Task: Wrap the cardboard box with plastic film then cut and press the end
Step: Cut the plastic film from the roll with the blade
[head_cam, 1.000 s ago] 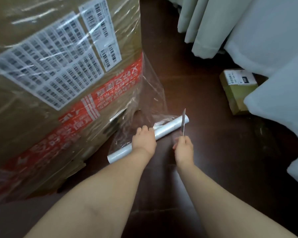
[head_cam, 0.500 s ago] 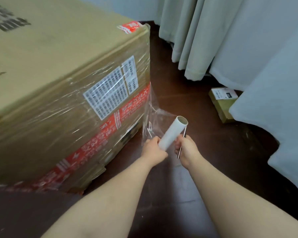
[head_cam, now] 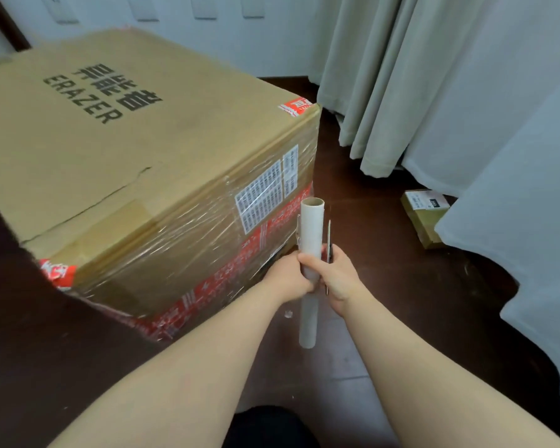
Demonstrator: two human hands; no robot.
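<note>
A large cardboard box (head_cam: 126,140) stands on the dark floor at left. Clear plastic film (head_cam: 175,250) covers its near side over red tape and barcode labels. In front of the box's near corner, both hands hold the white film roll (head_cam: 311,227) upright. My left hand (head_cam: 286,278) grips the roll's middle from the left. My right hand (head_cam: 338,279) curls its fingers round the roll from the right and also holds a thin knife (head_cam: 329,237), blade pointing up beside the tube. A scrap of loose film clings to the roll's left edge.
A small cardboard parcel (head_cam: 424,218) lies on the floor at right, partly under white fabric (head_cam: 514,205). Grey-green curtains (head_cam: 385,92) hang behind the box's far corner. Dark wooden floor (head_cam: 385,253) lies between the box and the fabric.
The roll went from lying on the floor to being held upright in both hands. My right hand, with the knife, closed onto the roll. My view rose to show the box top.
</note>
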